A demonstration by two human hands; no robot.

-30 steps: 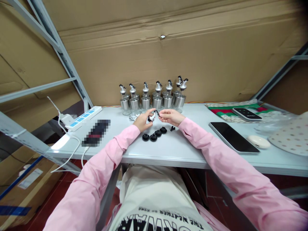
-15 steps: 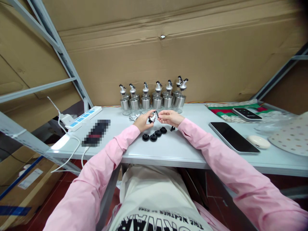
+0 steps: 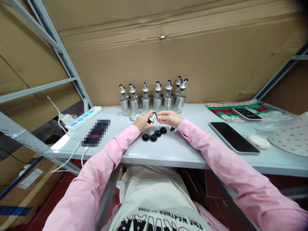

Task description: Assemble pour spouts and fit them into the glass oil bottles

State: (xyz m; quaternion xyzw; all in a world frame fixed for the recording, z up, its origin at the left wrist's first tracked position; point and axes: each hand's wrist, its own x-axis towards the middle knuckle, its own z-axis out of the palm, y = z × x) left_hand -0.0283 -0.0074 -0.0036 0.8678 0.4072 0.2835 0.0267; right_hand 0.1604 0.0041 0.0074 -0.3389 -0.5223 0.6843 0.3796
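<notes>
My left hand (image 3: 141, 123) is closed around a silver pourer spout (image 3: 152, 119) with a dark base, held just above the table. At the spout's tip, my right hand (image 3: 170, 118) pinches a small black flap (image 3: 155, 114) between thumb and fingertips. Below the hands lie several black rubber stoppers (image 3: 153, 137) in a slanting row. Small black pieces (image 3: 172, 129) rest under my right hand. Some silvery pieces (image 3: 132, 116) are partly covered behind my left hand. Farther back stand several glass-and-steel bottles (image 3: 145, 103), the front ones topped with similar spouts.
On the left are a power strip (image 3: 86, 118), a pixelated dark object (image 3: 96, 133) and white cables (image 3: 79, 144). A phone (image 3: 233, 138), a white oval case (image 3: 259, 141) and a dark-faced device (image 3: 247, 114) lie right. Cardboard (image 3: 183, 54) stands behind.
The spout has tilted slightly in my left hand, and the black flap now sits lower against its tip. My right fingertips have shifted a little left. The bottles and stoppers stay put.
</notes>
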